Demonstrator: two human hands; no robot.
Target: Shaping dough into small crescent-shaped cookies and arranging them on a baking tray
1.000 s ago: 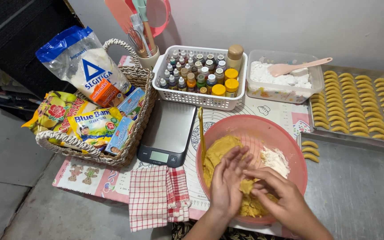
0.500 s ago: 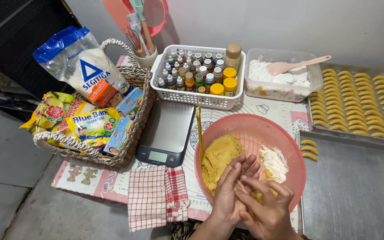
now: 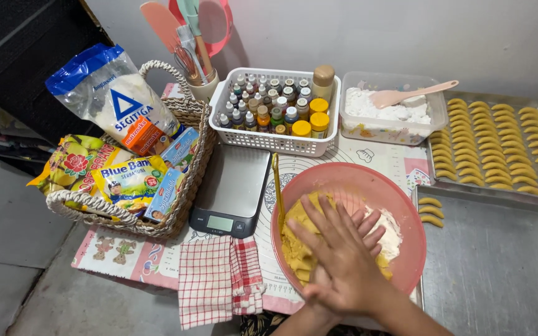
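Two hands work over the pink mixing bowl (image 3: 350,180): the right hand (image 3: 337,255) lies flat, fingers spread, across the left hand (image 3: 362,227), apparently pressing a piece of yellow dough (image 3: 297,239) between the palms. Light, even pressure should shape it without cracks.

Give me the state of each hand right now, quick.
Right hand: open, fingers spread flat, pressed palm-down on the left hand over the pink plastic bowl.
Left hand: mostly hidden beneath; cannot tell.
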